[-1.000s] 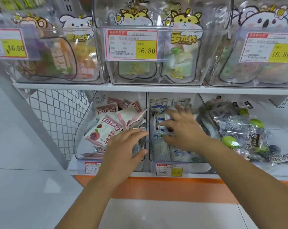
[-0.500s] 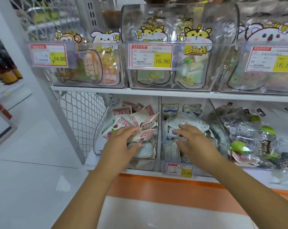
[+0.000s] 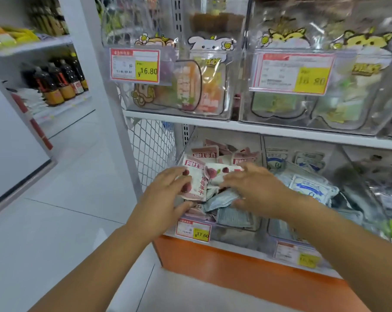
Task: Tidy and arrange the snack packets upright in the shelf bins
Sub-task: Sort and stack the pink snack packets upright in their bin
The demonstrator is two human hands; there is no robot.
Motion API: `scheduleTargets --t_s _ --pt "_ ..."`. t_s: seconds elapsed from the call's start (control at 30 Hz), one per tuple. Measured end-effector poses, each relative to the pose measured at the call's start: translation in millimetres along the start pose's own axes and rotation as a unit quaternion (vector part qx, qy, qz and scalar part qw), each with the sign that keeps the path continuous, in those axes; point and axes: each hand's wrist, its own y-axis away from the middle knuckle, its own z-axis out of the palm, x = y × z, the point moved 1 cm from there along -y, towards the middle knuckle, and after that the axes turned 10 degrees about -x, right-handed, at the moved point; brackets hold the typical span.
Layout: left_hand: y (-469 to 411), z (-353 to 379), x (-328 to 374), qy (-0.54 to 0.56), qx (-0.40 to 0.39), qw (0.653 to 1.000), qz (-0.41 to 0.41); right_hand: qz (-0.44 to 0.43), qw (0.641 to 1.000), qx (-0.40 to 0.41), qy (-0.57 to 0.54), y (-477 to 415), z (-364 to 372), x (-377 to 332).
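Pink-white packet [image 3: 196,183] in left hand [image 3: 165,199]; yellow tag [image 3: 201,234] below reads 17.60.

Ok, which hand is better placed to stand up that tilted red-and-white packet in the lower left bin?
Left, probably. The left hand has fingers and thumb curled round the edge of the red-and-white packet. The right hand is spread flat over the grey-blue packets beside it, gripping nothing.
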Motion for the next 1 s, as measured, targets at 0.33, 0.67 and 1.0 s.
scheduleTargets --t_s 0.33,0.67,1.0 --pt "6 0 -30 -0.014 -0.024 1.000 0.012 0.003 0.998 -0.040 0.054 -24 13 -23" --pt "26 9 -21 0.187 -0.043 0.975 -0.112 0.088 0.985 0.100 -0.109 -30 0 -41" --pt "20 5 -24 0.204 -0.028 0.970 -0.129 0.060 0.996 -0.017 0.056 -60 8 -36"
